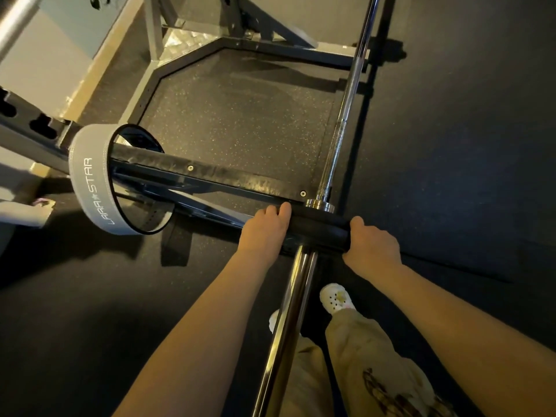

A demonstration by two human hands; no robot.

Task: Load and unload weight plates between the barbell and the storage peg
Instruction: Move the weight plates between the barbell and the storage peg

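Observation:
A black weight plate [319,227] sits edge-on on the chrome barbell sleeve [285,323], close to the sleeve's collar [319,204]. My left hand [264,233] grips the plate's left rim, fingers curled over its top edge. My right hand [371,246] holds the right rim the same way. The barbell shaft [346,115] runs away from me across the rack. No storage peg shows plainly.
The barbell lies on a dark safety arm [210,173] of the grey rack [186,55]. A grey lifting belt [93,188] marked LARA STAR hangs looped on that arm at the left. My white clogs [337,299] and beige trousers stand under the sleeve on black rubber flooring.

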